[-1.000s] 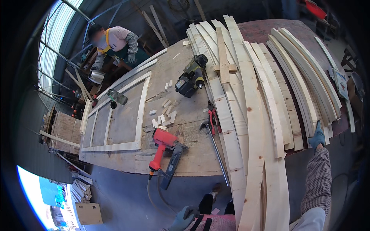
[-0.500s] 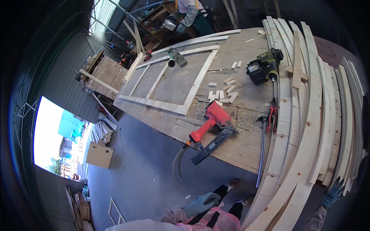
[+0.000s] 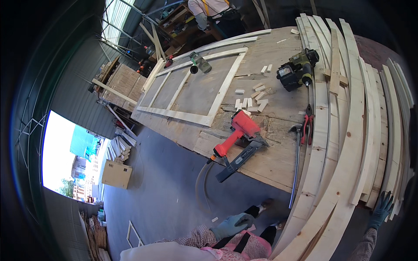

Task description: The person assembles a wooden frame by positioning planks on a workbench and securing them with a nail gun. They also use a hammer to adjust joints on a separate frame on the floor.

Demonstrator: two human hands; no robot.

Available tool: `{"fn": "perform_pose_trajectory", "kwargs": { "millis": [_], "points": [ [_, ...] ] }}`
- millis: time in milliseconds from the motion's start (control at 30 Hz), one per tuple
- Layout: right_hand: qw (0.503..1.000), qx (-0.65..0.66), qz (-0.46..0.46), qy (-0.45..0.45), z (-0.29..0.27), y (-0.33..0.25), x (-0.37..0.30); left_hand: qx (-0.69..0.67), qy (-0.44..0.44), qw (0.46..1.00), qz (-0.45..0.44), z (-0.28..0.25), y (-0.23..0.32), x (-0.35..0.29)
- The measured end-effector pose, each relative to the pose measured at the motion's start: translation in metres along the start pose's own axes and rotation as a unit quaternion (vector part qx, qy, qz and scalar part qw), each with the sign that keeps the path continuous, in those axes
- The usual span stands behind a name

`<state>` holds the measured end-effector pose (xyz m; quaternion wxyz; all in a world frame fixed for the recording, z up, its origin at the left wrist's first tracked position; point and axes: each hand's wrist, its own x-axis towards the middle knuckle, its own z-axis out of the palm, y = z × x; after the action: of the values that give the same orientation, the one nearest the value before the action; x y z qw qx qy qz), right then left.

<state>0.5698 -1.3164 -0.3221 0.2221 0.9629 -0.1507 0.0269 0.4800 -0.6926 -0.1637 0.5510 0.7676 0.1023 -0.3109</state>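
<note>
My left hand (image 3: 230, 225), in a blue-grey glove, hangs before my waist, its fingers curled inward with nothing visible in them. At the far right, my gloved right hand (image 3: 382, 207) rests with fingers apart against the near ends of the outer wooden strips (image 3: 390, 143). Long pale boards (image 3: 324, 161) lie piled along the right of the workbench (image 3: 274, 143). Between my hands and the bench's far side are a red nail gun (image 3: 244, 126) with its hose, a metal-shafted hammer (image 3: 295, 163), red-handled pliers (image 3: 308, 126) and an olive-black power tool (image 3: 298, 69).
A wooden frame (image 3: 187, 116) with crossbars lies on the bench's left, a clear bottle (image 3: 203, 64) over it. Small wood blocks (image 3: 249, 103) are scattered mid-bench. Another person (image 3: 209, 11) stands beyond the bench. A cardboard box (image 3: 116, 174) sits on the floor at left.
My right hand has moved slightly up along the strip ends, its fingers spread. My left hand has shifted a little right. The other person has straightened; the metal container they held is no longer visible.
</note>
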Motion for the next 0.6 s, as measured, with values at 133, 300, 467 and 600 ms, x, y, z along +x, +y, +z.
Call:
{"fn": "perform_pose_trajectory", "kwargs": {
  "millis": [133, 300, 467, 600],
  "points": [
    [0.994, -0.067, -0.089, 0.002, 0.010, 0.006, -0.004, 0.007, -0.031, 1.000, 0.002, -0.001, 0.007, 0.006],
    [0.992, 0.115, -0.027, -0.042, 0.027, 0.034, -0.016, 0.000, -0.072, 0.997, -0.002, -0.004, 0.013, 0.015],
    [0.980, 0.156, 0.029, -0.120, -0.069, 0.008, 0.000, -0.016, -0.080, 0.997, -0.004, 0.002, 0.027, 0.026],
    [0.950, 0.307, 0.065, -0.007, -0.140, 0.004, -0.020, 0.016, -0.113, 0.993, 0.011, -0.008, 0.028, 0.044]
  ]
}}
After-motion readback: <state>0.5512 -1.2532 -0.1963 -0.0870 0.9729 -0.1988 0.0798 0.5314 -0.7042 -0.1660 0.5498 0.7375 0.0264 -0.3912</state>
